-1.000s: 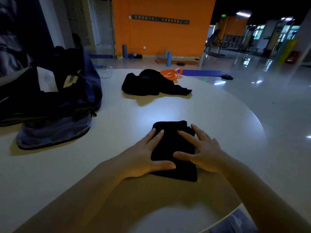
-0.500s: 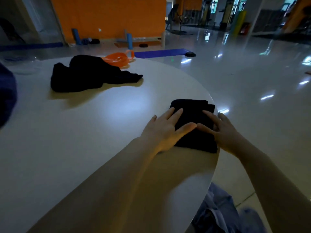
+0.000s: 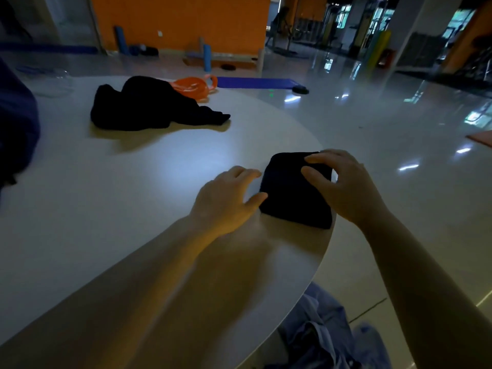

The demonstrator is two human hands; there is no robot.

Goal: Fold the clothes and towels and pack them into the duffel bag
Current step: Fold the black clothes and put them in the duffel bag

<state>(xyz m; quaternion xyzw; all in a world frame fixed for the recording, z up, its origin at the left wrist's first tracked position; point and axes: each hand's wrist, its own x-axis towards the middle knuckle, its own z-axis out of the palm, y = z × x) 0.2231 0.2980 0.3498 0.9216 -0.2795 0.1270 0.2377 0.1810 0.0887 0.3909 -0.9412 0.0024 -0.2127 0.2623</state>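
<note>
A small folded black cloth (image 3: 290,198) lies at the right edge of the round white table (image 3: 133,182). My right hand (image 3: 346,187) arches over its far right part, bent fingers and thumb pinching the top layer. Just left of the cloth, my left hand (image 3: 226,201) rests on the table with loosely spread fingers, its thumb touching the cloth's left edge. An unfolded black garment (image 3: 143,105) lies heaped at the far side of the table. Only a dark blue corner of the duffel bag (image 3: 16,121) shows at the left border.
An orange strap-like item (image 3: 195,86) lies behind the black garment. A clear container (image 3: 53,82) stands at the far left of the table. The table's curved edge runs right under the folded cloth. Beyond it is shiny floor, and blue fabric on my lap (image 3: 327,334).
The folded cloth now lies at the table's right edge. My left hand came off it onto the table beside it. My right hand went from flat to arched with pinching fingers.
</note>
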